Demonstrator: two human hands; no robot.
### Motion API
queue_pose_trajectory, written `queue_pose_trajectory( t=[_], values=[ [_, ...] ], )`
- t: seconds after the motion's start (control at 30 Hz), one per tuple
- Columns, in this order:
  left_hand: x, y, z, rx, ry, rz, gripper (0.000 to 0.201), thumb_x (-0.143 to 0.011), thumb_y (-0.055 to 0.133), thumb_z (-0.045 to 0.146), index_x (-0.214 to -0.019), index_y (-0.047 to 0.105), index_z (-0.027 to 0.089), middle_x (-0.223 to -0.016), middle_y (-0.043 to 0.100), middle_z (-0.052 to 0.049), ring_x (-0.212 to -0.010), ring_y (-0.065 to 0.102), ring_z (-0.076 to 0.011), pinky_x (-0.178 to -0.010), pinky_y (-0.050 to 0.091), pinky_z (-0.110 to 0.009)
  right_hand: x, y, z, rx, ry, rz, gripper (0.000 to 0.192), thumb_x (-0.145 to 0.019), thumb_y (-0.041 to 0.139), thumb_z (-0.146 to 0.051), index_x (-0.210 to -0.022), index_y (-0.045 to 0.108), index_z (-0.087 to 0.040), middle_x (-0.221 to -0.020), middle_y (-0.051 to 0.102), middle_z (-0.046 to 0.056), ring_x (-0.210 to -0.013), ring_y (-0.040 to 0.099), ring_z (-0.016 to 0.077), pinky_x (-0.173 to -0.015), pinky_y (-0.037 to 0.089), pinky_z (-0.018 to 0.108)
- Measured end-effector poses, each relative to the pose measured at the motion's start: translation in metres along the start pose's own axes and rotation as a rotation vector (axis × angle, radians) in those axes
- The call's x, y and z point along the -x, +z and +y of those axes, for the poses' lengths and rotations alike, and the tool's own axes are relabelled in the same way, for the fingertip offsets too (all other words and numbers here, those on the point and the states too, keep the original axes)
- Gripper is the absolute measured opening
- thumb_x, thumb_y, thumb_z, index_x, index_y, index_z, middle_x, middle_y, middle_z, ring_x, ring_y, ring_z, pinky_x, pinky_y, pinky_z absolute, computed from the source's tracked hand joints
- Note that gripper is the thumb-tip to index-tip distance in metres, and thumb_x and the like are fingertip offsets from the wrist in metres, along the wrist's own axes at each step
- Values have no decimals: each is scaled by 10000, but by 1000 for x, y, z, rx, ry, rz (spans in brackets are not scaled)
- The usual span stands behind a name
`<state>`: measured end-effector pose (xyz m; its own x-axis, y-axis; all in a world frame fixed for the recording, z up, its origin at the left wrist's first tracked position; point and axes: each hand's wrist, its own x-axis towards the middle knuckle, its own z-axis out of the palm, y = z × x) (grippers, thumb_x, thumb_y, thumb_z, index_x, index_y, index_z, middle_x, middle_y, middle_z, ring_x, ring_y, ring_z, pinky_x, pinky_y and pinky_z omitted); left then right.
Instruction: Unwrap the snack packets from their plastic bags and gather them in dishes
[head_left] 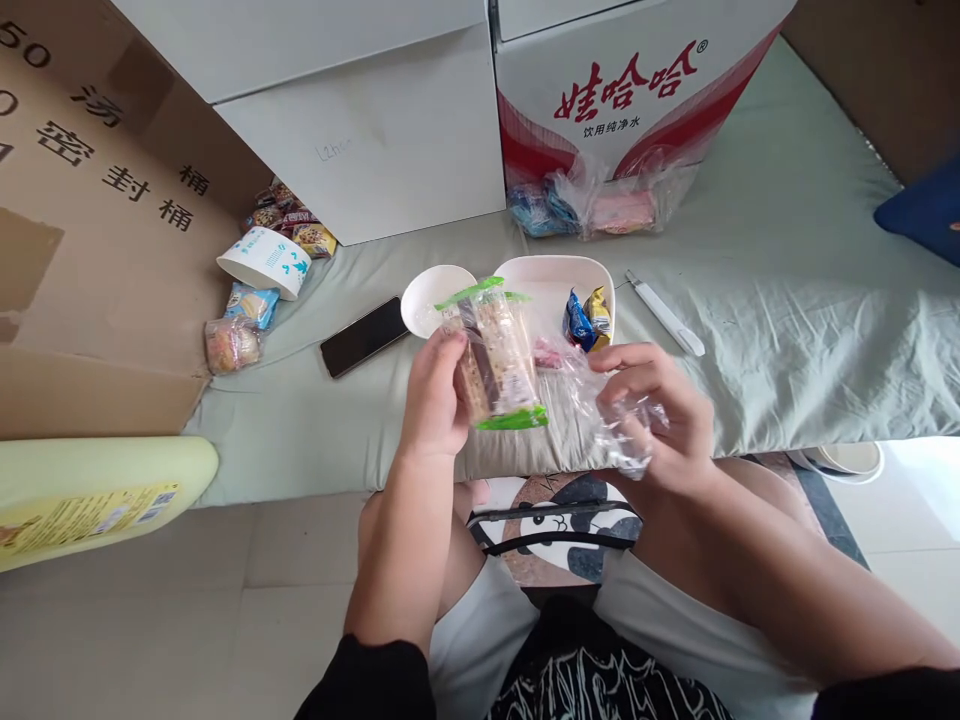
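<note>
My left hand point(435, 395) grips a wrapped snack bar point(496, 352) in clear film with green ends, holding it upright over the bed's front edge. My right hand point(660, 415) is closed on a crumpled clear plastic bag point(600, 410) just right of the bar. Behind them a white square plate point(551, 275) holds a blue and a gold wrapped candy point(587, 316) and something pink. A small round white dish point(431, 295) touches the plate's left side.
On the pale green sheet point(787, 300) lie a black phone point(364, 336), a white pen-like tool point(666, 313), a tipped paper cup point(266, 262) and loose snack packets point(234, 340). Cardboard boxes point(112, 200), white boxes point(375, 130) and a red-and-white carton point(622, 90) line the back.
</note>
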<state>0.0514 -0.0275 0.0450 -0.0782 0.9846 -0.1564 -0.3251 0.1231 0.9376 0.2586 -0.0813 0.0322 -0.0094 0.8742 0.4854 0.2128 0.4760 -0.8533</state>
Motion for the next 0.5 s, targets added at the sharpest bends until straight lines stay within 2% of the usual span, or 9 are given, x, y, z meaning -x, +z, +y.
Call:
queue_pose_trajectory(
  t=[0.07,0.13,0.17,0.23,0.27,0.33,0.37,0.43,0.5],
  values=[
    [0,1,4,63,-62,53,384,-754,780,545,-880,673,199,-782,730,0,-852,744,-206,-759,566,-288,-1,0,7,-46,100,95,35,-911,606,-245,-883,624,-255,-995,670,57,-964,657,230,-868,540,409],
    [0,2,6,83,-87,97,386,-758,772,553,-857,675,193,-744,706,4,-795,726,-191,-722,546,-277,-3,2,15,-68,187,269,99,-874,592,-199,-943,625,-262,-983,658,40,-936,647,211,-831,527,378],
    [1,2,7,69,-72,118,374,-764,772,544,-846,675,193,-732,695,7,-764,711,-181,-697,532,-269,-4,1,17,-65,182,375,170,-845,585,-167,-973,623,-272,-973,643,29,-918,639,200,-813,519,365],
    [2,2,5,5,-1,144,339,-787,776,516,-816,666,197,-710,671,18,-710,675,-158,-651,501,-252,-4,0,15,-26,52,544,242,-817,572,-127,-983,621,-296,-914,610,9,-849,620,185,-761,507,349],
    [3,2,3,-35,41,140,329,-806,773,507,-803,660,198,-704,660,22,-692,657,-149,-635,488,-245,-4,-1,10,0,-40,537,228,-827,568,-126,-962,627,-301,-876,603,6,-809,613,183,-730,505,348],
    [6,2,-1,-104,103,95,335,-844,760,512,-791,653,200,-709,648,23,-673,628,-136,-619,473,-238,-2,-3,-2,59,-134,314,182,-880,558,-149,-932,656,-293,-827,627,11,-754,624,185,-692,521,356],
    [7,3,-3,-132,123,58,346,-859,751,527,-795,655,200,-720,648,21,-670,619,-133,-615,470,-236,-1,-3,-8,88,-96,136,161,-909,561,-168,-944,670,-281,-842,658,19,-749,642,184,-690,540,360],
    [11,5,-6,-190,153,-18,372,-878,734,560,-806,662,203,-731,647,14,-669,606,-131,-613,469,-235,2,1,-17,82,93,-114,86,-941,604,-236,-1005,660,-254,-943,708,39,-773,681,177,-703,577,355],
    [15,7,-7,-257,185,-87,381,-897,714,576,-819,671,205,-725,639,7,-673,601,-135,-613,470,-235,4,7,-19,-51,306,-192,192,-945,660,-353,-1097,606,-249,-1055,709,57,-815,705,172,-714,607,342]
  ],
)
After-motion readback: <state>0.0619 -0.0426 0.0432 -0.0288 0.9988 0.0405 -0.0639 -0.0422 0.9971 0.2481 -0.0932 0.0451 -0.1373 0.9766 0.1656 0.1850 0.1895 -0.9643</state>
